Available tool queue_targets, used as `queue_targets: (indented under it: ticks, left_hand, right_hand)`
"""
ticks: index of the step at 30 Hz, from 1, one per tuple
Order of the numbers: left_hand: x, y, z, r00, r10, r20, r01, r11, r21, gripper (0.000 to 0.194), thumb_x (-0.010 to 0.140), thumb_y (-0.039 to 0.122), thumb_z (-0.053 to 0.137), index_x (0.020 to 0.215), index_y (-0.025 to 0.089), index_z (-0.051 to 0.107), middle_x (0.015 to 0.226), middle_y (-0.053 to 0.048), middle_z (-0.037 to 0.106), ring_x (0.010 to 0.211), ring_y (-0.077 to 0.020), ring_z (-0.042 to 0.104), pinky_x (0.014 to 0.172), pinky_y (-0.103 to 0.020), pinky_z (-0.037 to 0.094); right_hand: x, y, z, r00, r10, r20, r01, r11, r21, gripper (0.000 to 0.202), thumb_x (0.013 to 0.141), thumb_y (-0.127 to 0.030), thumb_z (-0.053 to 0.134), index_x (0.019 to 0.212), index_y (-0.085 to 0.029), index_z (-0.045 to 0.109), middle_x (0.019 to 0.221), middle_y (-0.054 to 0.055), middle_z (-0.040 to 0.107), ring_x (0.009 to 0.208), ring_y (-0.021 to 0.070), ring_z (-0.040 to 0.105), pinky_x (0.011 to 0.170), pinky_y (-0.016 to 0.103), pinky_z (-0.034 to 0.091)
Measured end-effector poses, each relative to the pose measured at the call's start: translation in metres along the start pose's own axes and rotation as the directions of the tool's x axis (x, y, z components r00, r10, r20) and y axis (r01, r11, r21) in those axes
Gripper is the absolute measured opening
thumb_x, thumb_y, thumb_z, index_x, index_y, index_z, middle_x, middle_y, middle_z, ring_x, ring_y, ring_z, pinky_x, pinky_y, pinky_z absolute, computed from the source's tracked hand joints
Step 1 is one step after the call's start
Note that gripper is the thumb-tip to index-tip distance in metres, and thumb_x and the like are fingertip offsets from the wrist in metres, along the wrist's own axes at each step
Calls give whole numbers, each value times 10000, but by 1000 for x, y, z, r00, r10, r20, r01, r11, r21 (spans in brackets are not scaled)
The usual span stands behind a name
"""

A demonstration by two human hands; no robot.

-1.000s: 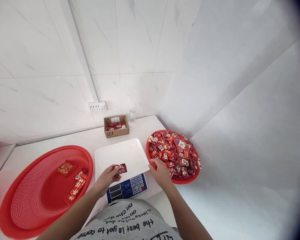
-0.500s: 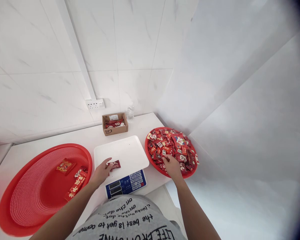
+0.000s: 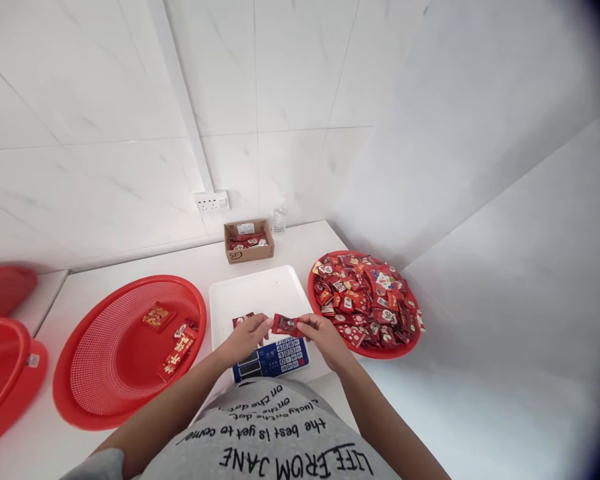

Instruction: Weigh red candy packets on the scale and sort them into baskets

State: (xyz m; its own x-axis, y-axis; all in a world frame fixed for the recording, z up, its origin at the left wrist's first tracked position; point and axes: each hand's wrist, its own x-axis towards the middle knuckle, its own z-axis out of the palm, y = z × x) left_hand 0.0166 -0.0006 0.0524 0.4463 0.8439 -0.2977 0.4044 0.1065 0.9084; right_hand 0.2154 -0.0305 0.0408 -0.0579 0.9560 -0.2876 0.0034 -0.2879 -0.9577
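Observation:
My right hand (image 3: pixel 321 333) pinches the right end of a small red snack packet (image 3: pixel 285 325) in front of the scale. At the packet's other end is my left hand (image 3: pixel 246 339), its fingers apart and curved; I cannot tell whether the fingertips touch the wrapper. Beneath both hands stands a digital scale with a white tray (image 3: pixel 260 290) and a blue keypad panel (image 3: pixel 290 353). Another dark red packet (image 3: pixel 241 319) lies on the tray, partly hidden by my left hand. To the right, a red basket (image 3: pixel 312 293) is heaped with similar packets.
On the left a larger red mesh basket (image 3: pixel 93 347) holds a few packets. Another red basket (image 3: pixel 17 363) and a red bag (image 3: pixel 5 288) are at the far left. Behind the scale stand a cardboard box (image 3: pixel 253 253) of packets and a clear bottle (image 3: pixel 279 220) near the wall.
My right hand has moved left from the heaped basket, bringing a packet over the scale's front. My left hand has left the packet on the tray and come toward the right hand. The view has shifted left.

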Motion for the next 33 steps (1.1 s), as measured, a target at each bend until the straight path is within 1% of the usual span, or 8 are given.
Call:
queue_targets:
  ticks: [7,11,14,16,20,23,28,33]
  left_hand:
    - [-5,5,8,1000,1,25,3,991,-136,427,811,583,390,648,195,461,550,41,442,521,-107,406,531,-249,334]
    - [-9,7,9,1000,2,-8,-3,990,-141,472,765,638,430,627,189,470,529,45,436,514,-104,408,523,-248,332]
    - [-11,8,10,983,-149,109,175,943,-283,584,743,725,341,667,173,518,567,9,519,532,-123,483,511,-251,368]
    - [-12,7,9,932,-255,259,343,852,-395,676,727,770,254,682,159,538,589,-19,556,534,-128,514,487,-238,367]
    - [-13,5,7,865,-294,407,488,682,-545,686,699,787,292,708,150,545,596,-15,559,515,-109,520,450,-203,340]
    - [-15,5,6,898,-264,353,433,676,-597,477,700,627,554,738,152,539,604,7,555,519,-93,518,474,-197,351]
    - [-17,6,8,961,-188,204,271,791,-549,358,692,492,655,752,164,525,630,23,550,576,-88,507,578,-222,381]
    - [-17,6,11,987,-107,122,140,940,-312,378,705,529,607,740,158,540,657,24,539,634,-111,492,632,-253,390]
  right_hand:
    - [-14,-16,28,972,39,234,-46,999,26,334,739,-512,555,787,-181,575,700,-10,574,627,117,514,565,240,399]
    - [-13,-12,28,978,-11,210,22,999,-48,296,749,-481,558,733,-186,547,655,-22,560,612,115,509,583,248,417]
    - [-10,-8,27,981,-117,157,138,982,-132,235,779,-415,526,773,-187,583,708,-5,598,678,132,535,663,274,439]
    - [-8,-6,26,974,-194,115,214,958,-194,224,798,-379,500,822,-191,620,789,21,632,758,152,558,733,301,443]
    - [-6,-2,24,947,-313,65,320,924,-209,229,810,-357,490,881,-223,662,916,46,660,891,177,582,844,345,437]
    - [-7,0,24,946,-323,29,323,933,-157,246,785,-404,528,904,-242,669,984,46,654,947,187,579,879,361,437]
    - [-9,-3,26,1000,-12,24,9,995,104,454,800,-551,449,1088,-227,584,1050,72,623,836,172,608,692,318,495]
    - [-9,-3,29,994,41,96,-42,999,6,322,734,-510,554,707,-189,545,626,-16,565,560,115,517,535,245,406]
